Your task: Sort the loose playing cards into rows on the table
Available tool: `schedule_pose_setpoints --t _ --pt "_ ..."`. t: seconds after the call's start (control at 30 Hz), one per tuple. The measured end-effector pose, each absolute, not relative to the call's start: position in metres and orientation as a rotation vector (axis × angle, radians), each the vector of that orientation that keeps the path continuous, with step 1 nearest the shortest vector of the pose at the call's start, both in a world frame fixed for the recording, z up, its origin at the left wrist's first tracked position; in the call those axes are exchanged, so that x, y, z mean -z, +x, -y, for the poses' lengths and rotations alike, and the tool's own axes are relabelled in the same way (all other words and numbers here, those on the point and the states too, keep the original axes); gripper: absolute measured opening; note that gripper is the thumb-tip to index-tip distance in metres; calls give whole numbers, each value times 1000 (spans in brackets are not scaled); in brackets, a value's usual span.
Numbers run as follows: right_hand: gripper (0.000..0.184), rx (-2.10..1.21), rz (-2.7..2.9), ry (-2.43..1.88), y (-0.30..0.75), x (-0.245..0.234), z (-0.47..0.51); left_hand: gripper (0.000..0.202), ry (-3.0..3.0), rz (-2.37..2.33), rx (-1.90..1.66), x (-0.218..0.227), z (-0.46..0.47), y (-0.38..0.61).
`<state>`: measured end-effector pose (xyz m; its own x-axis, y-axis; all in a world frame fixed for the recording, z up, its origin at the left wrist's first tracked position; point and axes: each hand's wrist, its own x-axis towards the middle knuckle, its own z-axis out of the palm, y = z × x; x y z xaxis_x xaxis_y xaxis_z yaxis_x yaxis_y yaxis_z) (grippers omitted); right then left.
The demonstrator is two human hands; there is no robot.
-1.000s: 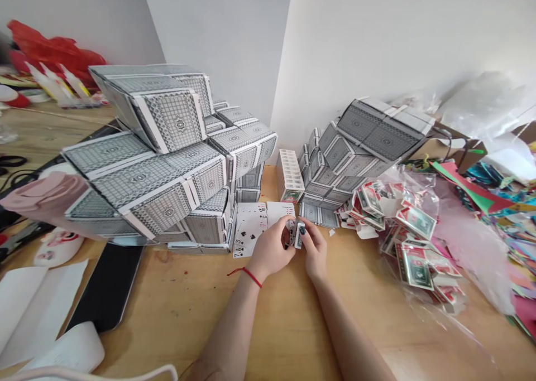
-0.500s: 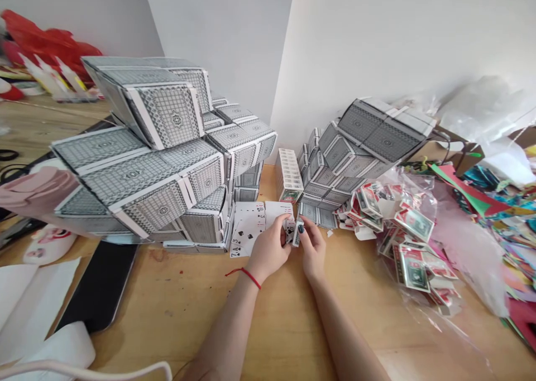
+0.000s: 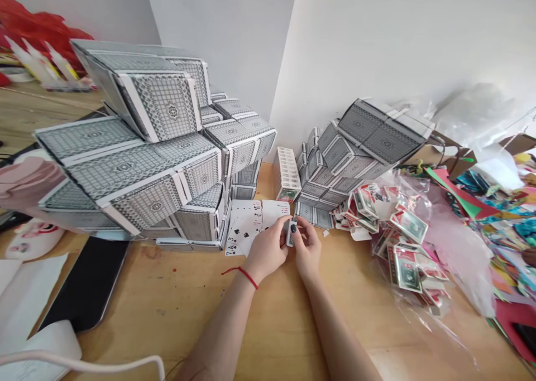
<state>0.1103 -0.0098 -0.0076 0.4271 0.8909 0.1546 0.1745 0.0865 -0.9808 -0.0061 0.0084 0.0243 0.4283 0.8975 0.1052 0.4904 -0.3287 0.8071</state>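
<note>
Between my two hands, just above the table, is a small folded playing card [image 3: 290, 234] with a grey patterned back. My left hand [image 3: 268, 248], a red string at its wrist, closes its fingers on the card's left side. From the right, my right hand [image 3: 307, 247] pinches it, the dark-nailed thumb on the near face. Loose face-up playing cards [image 3: 243, 225] lie spread behind and left of my left hand. Large stacks of boxes folded from cards [image 3: 157, 205] stand at the left, with a smaller card-box stack [image 3: 330, 174] at the right.
A row of packed card decks [image 3: 287, 172] stands at the back. Opened card cartons [image 3: 404, 266] pile up on the right beside clear plastic and coloured paper scraps [image 3: 513, 236]. A black phone-like slab [image 3: 86, 286], white paper and a white cable [image 3: 84, 364] lie at left.
My hands have drawn closer together around the card, which now shows its grey patterned back. The view has shifted slightly; the stacks stay as they were.
</note>
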Motion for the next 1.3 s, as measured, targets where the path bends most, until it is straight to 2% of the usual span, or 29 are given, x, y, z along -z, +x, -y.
schedule_pose_setpoints --t 0.77,1.03,1.3 --pt "42 -615 938 -1405 112 12 7 57 1992 -1193 -714 -24 -9 -6" --pt "36 -422 985 -1398 110 9 8 58 2002 -1202 -696 -24 -9 -5" --pt "40 -228 1002 -1462 108 9 13 55 1989 -1134 -723 -24 -8 -5"
